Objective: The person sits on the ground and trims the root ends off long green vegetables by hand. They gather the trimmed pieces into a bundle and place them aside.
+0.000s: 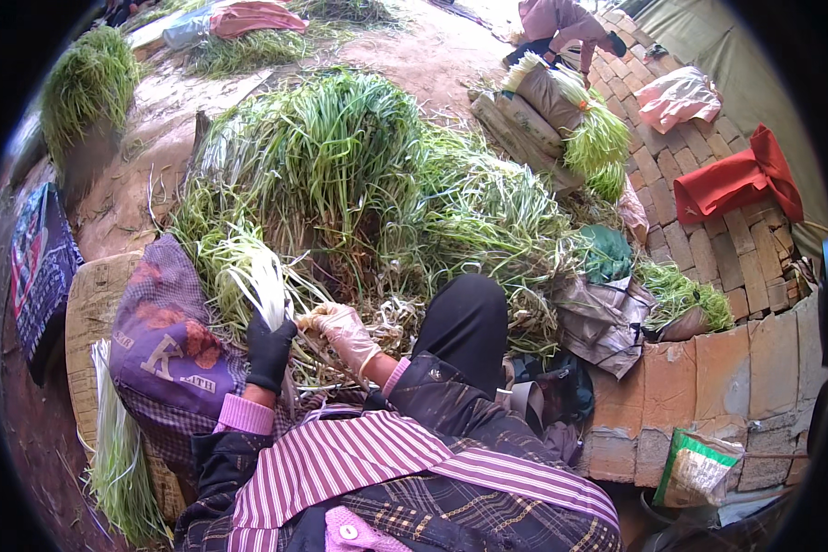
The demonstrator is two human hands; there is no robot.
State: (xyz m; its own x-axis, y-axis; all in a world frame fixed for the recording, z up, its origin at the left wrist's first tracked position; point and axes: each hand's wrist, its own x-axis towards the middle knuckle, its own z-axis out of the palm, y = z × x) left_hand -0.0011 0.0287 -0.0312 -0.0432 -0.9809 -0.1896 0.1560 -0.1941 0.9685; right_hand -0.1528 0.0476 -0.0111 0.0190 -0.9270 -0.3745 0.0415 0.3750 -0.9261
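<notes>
My left hand (270,353), in a black glove, grips a bunch of pale-stemmed leafy greens (268,286). Its white stalks rise from the fist and the green leaves fan away from me. Just right of it is my right hand (343,337), in a thin translucent glove, with curled fingers beside the bunch's lower end. Whether they pinch a stalk is hidden. Cut stalks and withered leaf waste (393,321) lie beyond that hand. A large heap of long green leaves (317,152) stands in front of me. At my left, a trimmed bundle (114,428) leans on a cardboard-like mat (100,297).
Purple checked cloth (169,331) covers my left knee area. Crumpled grey sacking (604,321) lies right of my dark-trousered knee (466,321). Tied bundles (597,134) rest on sacks near a bending person (566,31). A red bag (735,179) sits on brick paving (704,259).
</notes>
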